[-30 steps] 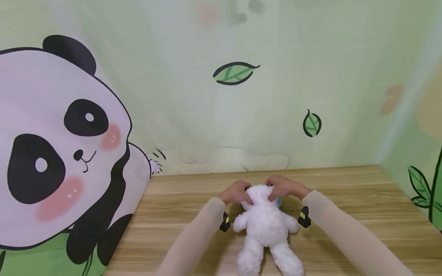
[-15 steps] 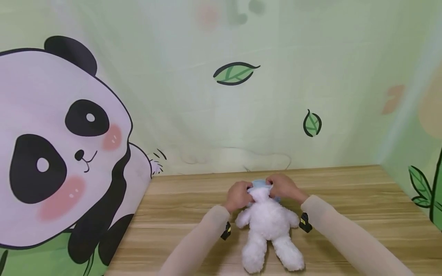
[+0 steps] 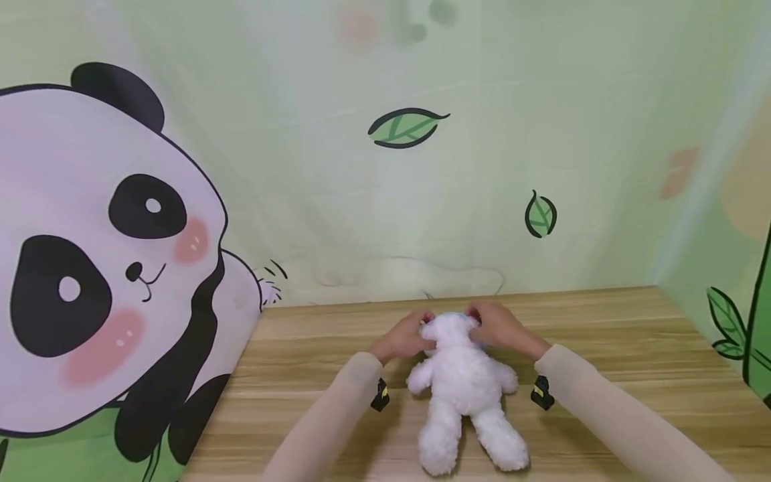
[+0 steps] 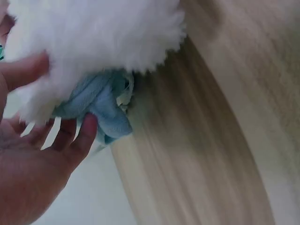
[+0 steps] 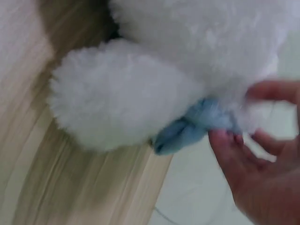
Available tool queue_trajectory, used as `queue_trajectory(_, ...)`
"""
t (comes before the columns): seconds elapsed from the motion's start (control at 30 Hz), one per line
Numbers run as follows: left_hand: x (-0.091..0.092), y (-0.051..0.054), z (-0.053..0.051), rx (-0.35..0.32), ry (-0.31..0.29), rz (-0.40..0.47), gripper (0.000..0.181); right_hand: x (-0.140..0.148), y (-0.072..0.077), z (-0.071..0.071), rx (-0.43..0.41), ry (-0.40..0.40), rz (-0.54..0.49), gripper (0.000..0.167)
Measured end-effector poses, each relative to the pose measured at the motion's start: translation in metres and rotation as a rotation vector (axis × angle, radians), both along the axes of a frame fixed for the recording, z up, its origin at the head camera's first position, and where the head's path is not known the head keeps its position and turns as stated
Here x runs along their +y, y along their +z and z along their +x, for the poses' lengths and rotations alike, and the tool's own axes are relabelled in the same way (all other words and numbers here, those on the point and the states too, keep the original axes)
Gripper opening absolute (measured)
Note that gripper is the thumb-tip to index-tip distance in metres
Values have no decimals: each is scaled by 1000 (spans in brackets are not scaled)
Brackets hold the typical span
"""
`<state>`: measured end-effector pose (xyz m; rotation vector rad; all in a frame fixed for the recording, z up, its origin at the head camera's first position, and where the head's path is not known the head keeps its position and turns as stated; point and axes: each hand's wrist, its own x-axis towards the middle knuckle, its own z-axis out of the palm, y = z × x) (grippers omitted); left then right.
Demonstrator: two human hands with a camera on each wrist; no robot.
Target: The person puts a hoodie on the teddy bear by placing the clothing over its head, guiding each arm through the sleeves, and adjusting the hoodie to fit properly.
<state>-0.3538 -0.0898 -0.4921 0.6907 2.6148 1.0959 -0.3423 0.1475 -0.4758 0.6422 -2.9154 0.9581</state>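
A fluffy white plush toy lies on the wooden table with its legs toward me. Blue cloth shows at its head and neck, mostly hidden from above; in the right wrist view a bunched end of the blue cloth sticks out beside a white arm. My left hand grips the left side of the toy's head, thumb on the fur and fingers at the cloth. On the other side of the head my right hand holds on likewise, thumb and fingers around fur and cloth.
The wooden table ends at a pale green fabric backdrop just beyond the toy's head. A large printed panda covers the left side. Black wrist cameras sit under both sleeves.
The blue cloth showed above the head half a second ago; now white fur mostly covers it. Both hands have shifted slightly outward, still at the head.
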Motion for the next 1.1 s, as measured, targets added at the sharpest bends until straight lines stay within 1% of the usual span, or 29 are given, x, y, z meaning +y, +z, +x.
queue_trajectory(0.07, 3, 0, 2, 51, 10, -21, 38, 2, 3, 1, -58, 25, -30, 33)
queue_trajectory(0.13, 7, 1, 5, 100, 18, -24, 34, 1, 5, 2, -92, 45, -49, 36)
queue_trajectory(0.17, 8, 1, 6, 125, 22, -26, 33, 1, 6, 3, -90, 51, -51, 36)
queue_trajectory(0.27, 13, 0, 10, 200, 30, -43, 28, -3, 5, 5, -25, 65, -40, 26)
queue_trajectory(0.33, 16, -1, 11, 235, 51, -48, 22, -7, 3, 7, 23, 52, -40, 21)
queue_trajectory(0.4, 19, -2, 13, 255, 84, -50, 18, -10, -1, 8, 71, 33, -43, 18)
queue_trajectory(0.5, 21, -4, 15, 270, 139, -41, 19, -15, -5, 11, 149, 18, -53, 17)
queue_trajectory(0.57, 21, -6, 16, 297, 160, -56, 22, -17, -9, 13, 207, 22, -51, 18)
queue_trajectory(0.67, 21, -8, 17, 360, 169, -101, 23, -17, -11, 16, 275, 33, -39, 20)
queue_trajectory(0.73, 20, -6, 18, 394, 168, -124, 20, -15, -12, 18, 293, 27, -29, 19)
queue_trajectory(0.8, 19, -3, 20, 412, 163, -134, 16, -12, -11, 19, 295, 18, -32, 15)
queue_trajectory(0.93, 14, 5, 24, 413, 138, -133, 10, -6, -9, 21, 277, 9, -64, 5)
queue_trajectory(1.1, 11, 10, 27, 403, 96, -151, 11, 0, -6, 24, 184, 39, -86, 23)
